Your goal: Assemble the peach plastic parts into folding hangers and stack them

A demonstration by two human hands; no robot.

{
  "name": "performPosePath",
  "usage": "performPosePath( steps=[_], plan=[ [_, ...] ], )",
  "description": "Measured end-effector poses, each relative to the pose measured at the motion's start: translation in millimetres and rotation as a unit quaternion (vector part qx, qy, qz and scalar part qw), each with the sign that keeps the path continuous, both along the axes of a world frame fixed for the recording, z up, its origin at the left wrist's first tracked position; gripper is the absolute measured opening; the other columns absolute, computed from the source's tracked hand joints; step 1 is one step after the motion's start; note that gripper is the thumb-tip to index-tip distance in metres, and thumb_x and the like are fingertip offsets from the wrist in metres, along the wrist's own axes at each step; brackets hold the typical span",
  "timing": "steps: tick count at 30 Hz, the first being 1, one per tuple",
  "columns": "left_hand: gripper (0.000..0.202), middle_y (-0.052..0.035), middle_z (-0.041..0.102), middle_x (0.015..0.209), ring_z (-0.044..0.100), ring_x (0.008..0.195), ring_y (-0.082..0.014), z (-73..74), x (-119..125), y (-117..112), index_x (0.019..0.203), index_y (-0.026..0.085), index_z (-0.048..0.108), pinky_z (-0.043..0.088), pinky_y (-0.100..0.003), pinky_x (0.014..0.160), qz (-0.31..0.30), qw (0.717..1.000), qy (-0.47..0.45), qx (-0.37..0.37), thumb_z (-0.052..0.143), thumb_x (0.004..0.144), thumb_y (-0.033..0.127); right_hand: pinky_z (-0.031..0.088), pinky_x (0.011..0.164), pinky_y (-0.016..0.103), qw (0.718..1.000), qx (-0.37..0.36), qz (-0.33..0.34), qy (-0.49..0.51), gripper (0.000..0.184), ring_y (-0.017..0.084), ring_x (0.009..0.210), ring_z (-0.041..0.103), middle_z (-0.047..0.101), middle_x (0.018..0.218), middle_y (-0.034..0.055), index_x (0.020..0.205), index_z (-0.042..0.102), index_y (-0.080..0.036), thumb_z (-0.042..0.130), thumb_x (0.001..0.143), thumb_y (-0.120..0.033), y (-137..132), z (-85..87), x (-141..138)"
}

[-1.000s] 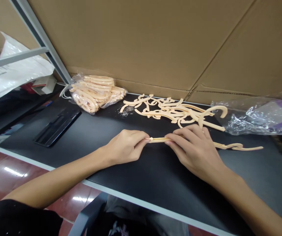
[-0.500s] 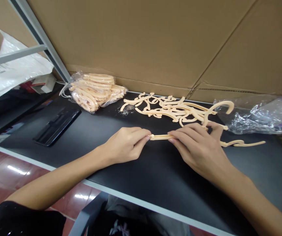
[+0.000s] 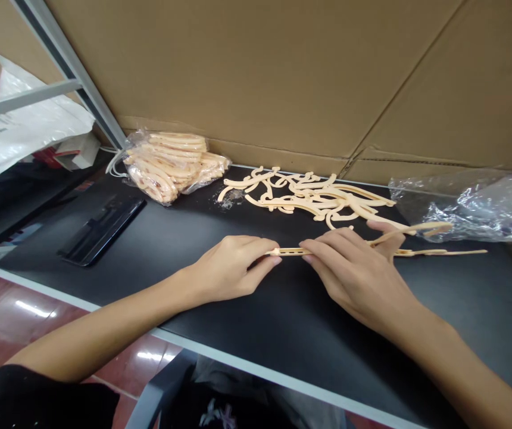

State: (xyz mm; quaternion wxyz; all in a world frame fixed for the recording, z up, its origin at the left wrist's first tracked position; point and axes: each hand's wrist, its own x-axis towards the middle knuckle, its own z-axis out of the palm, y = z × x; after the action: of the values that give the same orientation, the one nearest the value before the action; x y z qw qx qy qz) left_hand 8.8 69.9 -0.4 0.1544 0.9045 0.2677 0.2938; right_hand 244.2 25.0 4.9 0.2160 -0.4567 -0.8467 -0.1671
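Note:
Both hands pinch a cream plastic folding hanger (image 3: 290,252) above the dark tabletop. My left hand (image 3: 231,268) is closed on its left end with thumb and fingertips. My right hand (image 3: 356,271) grips the middle, its fingers hiding much of the joint. Between the hands a short bar with small slots shows. Past my right hand, the curved hook and a thin arm of the hanger stick out to the right. A loose pile of similar cream hangers (image 3: 322,199) lies just behind my hands.
A clear bag of cream hanger parts (image 3: 169,164) lies at the back left, near a black phone-like slab (image 3: 104,231). Crumpled clear plastic (image 3: 461,205) lies at the right. A cardboard wall (image 3: 256,77) stands behind, and a metal frame (image 3: 80,77) rises at the left.
The hanger has been rolled about its length: its hook, raised before, now lies lower and points right. The slotted face of the bar has come into view. Both hands keep their grip.

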Motion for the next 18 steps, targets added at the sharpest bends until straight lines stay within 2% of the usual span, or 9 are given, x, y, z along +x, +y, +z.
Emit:
performPosePath(
  steps=[4, 7, 10, 14, 18],
  plan=[
    [0.016, -0.0025, 0.07, 0.081, 0.064, 0.069, -0.0125, 0.7, 1, 1, 0.098, 0.014, 0.066, 0.047, -0.022, 0.066, -0.007, 0.999, 0.032, -0.026, 0.052, 0.099, 0.021, 0.026, 0.097, 0.05, 1.0, 0.016, 0.006, -0.004, 0.011, 0.022, 0.091, 0.067, 0.075, 0.094, 0.0033, 0.106, 0.064, -0.02, 0.057, 0.098, -0.017, -1, -0.4, -1],
    [0.019, -0.0012, 0.068, 0.076, 0.061, 0.065, -0.0114, 2.2, 1, 2, 0.093, 0.014, 0.066, 0.045, -0.022, 0.063, -0.004, 0.999, 0.026, -0.03, 0.05, 0.1, 0.02, 0.029, 0.096, 0.051, 0.996, 0.086, -0.007, -0.002, 0.014, 0.027, 0.101, 0.066, 0.075, 0.101, 0.0069, 0.107, 0.066, -0.02, 0.066, 0.092, -0.018, -5, 0.3, -6],
    [0.022, -0.0003, 0.066, 0.072, 0.059, 0.062, -0.0106, 3.1, 2, 1, 0.088, 0.014, 0.065, 0.043, -0.022, 0.061, 0.0, 1.0, 0.011, -0.027, 0.049, 0.1, 0.02, 0.035, 0.088, 0.046, 0.99, 0.137, 0.01, 0.015, 0.018, 0.026, 0.096, 0.066, 0.074, 0.098, 0.0081, 0.103, 0.066, -0.018, 0.072, 0.087, -0.013, -9, 0.0, -14],
    [0.023, -0.0006, 0.068, 0.074, 0.061, 0.064, -0.0107, 2.4, 3, 0, 0.087, 0.015, 0.065, 0.044, -0.021, 0.063, -0.017, 0.999, 0.009, -0.04, 0.047, 0.101, 0.018, 0.044, 0.073, 0.038, 0.994, 0.062, 0.068, 0.063, 0.009, 0.024, 0.082, 0.065, 0.072, 0.09, 0.0107, 0.097, 0.064, -0.013, 0.067, 0.089, -0.012, -7, -7.4, -23],
    [0.025, -0.0008, 0.07, 0.077, 0.063, 0.066, -0.0111, 2.3, 4, 0, 0.088, 0.016, 0.067, 0.046, -0.022, 0.066, -0.049, 0.994, 0.031, -0.087, 0.046, 0.102, 0.02, 0.05, 0.073, 0.038, 0.987, 0.011, 0.091, 0.135, 0.004, 0.024, 0.08, 0.066, 0.072, 0.089, 0.0115, 0.094, 0.061, -0.014, 0.062, 0.091, -0.012, -2, -18.0, -26]
  ],
)
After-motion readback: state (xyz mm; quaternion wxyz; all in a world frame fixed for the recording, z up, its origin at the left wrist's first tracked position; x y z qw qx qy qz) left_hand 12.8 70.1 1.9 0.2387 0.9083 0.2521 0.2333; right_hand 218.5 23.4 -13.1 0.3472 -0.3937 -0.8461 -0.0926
